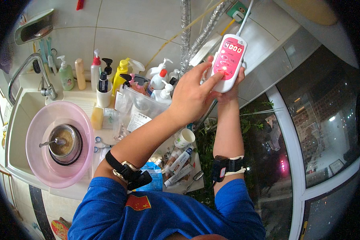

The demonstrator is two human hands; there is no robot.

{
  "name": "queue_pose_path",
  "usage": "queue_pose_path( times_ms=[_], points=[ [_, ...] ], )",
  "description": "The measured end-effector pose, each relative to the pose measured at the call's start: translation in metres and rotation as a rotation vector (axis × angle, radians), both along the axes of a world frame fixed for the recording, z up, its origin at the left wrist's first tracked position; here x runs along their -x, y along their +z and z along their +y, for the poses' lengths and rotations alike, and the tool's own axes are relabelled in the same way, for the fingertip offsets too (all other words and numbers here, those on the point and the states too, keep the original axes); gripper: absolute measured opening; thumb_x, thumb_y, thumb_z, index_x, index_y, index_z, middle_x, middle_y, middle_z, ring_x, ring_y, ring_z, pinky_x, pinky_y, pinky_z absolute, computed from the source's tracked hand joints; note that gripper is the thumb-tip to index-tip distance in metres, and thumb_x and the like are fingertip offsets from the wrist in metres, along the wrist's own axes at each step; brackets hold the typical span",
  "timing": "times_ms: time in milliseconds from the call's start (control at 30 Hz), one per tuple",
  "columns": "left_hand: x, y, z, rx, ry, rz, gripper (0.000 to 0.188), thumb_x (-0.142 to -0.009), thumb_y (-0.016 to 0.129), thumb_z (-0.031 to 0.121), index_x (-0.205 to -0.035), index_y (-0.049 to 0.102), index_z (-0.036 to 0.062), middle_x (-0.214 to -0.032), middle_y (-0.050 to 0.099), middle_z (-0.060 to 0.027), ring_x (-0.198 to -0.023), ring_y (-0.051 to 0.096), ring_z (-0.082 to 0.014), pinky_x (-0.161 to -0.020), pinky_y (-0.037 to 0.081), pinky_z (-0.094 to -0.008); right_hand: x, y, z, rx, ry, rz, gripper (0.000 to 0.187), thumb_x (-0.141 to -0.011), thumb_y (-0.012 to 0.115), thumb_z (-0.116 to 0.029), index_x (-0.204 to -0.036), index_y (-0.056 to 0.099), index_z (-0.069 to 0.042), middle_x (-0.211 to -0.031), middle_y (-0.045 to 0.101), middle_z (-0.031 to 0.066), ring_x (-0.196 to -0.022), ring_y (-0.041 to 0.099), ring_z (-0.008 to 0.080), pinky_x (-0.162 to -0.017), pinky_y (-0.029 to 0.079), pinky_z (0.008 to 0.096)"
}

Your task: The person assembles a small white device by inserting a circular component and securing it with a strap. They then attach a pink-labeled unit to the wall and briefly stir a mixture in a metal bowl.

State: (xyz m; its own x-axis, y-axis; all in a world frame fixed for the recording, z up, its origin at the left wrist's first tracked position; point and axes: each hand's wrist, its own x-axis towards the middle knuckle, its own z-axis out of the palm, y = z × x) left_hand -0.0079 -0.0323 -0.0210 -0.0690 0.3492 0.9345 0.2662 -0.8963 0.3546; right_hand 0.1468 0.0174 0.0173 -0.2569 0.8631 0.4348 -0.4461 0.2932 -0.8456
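Blue fabric shirt (pixel 180 216) fills six o'clock, a small red patch (pixel 139 203) on its front. From the left, a curved chrome tap (pixel 49 93) stands between nine and ten o'clock. Near nine, a round, pale pink plastic basin (pixel 37 144) holds a small round metal bowl (pixel 74 140) with a metal spoon (pixel 60 141) resting in the tan contents. At ten, assorted plastic bottles, among them a yellow pump bottle (pixel 119 76), line the cream desk (pixel 86 105). A clear plastic bag (pixel 128 106) lies nearer the centre. Toward six, white tubes (pixel 179 161) lie below a white cup with green markings (pixel 181 140).

At one o'clock is a white oblong controller with a glossy pink panel (pixel 231 60), its digits lit, a white cord at its top. The left hand (pixel 192 94) sets one digit on that panel; I cannot tell whether its other fingers grip the side. The right hand (pixel 229 97) grasps the controller from behind, fingers curled round the right edge. A white-framed window (pixel 298 160) stands toward three o'clock.
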Motion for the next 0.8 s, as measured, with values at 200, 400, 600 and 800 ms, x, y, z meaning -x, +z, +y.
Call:
queue_pose_path(
  times_ms=[200,400,600,800],
  points=[
    [0.0003,0.0023,-0.0004,-0.013,-0.003,0.013,0.054,-0.063,0.075,0.016,-0.114,0.059,0.015,-0.119,0.051,-0.0175,-0.101,0.055,-0.0332,-0.083,0.045,-0.0419,-0.0005,0.0037,-0.0063,-0.032,-0.044,-0.053,0.086,-0.073,0.052,-0.073,-0.137,0.037,-0.016,-0.124,0.051,0.019,-0.108,0.055,0.0316,-0.087,0.049,0.0443],
    [0.0009,0.0032,-0.0033,-0.043,0.001,-0.019,0.054,-0.063,0.076,0.02,-0.114,0.06,0.016,-0.117,0.053,-0.0158,-0.099,0.056,-0.0323,-0.083,0.045,-0.0415,0.0,0.0076,-0.0094,-0.023,0.05,-0.012,0.084,-0.072,0.056,-0.07,-0.135,0.039,-0.016,-0.122,0.052,0.0193,-0.105,0.056,0.0322,-0.083,0.051,0.0443],
    [0.002,0.0032,-0.004,-0.052,0.004,-0.031,0.053,-0.063,0.076,0.021,-0.114,0.06,0.0157,-0.117,0.053,-0.0156,-0.097,0.056,-0.0323,-0.082,0.045,-0.0416,0.0013,0.0056,-0.0094,-0.022,-0.002,-0.003,0.083,-0.072,0.056,-0.07,-0.133,0.041,-0.016,-0.122,0.052,0.0186,-0.103,0.056,0.0316,-0.082,0.051,0.043],
    [0.0041,0.0018,-0.0047,0.02,-0.03,0.01,0.059,-0.065,0.077,0.02,-0.121,0.057,0.0174,-0.124,0.051,-0.0161,-0.106,0.054,-0.035,-0.087,0.044,-0.042,0.0012,0.0039,-0.007,0.0,0.006,0.01,0.091,-0.073,0.05,-0.074,-0.138,0.033,-0.013,-0.125,0.051,0.0222,-0.107,0.056,0.0321,-0.085,0.051,0.0426]
  ],
)
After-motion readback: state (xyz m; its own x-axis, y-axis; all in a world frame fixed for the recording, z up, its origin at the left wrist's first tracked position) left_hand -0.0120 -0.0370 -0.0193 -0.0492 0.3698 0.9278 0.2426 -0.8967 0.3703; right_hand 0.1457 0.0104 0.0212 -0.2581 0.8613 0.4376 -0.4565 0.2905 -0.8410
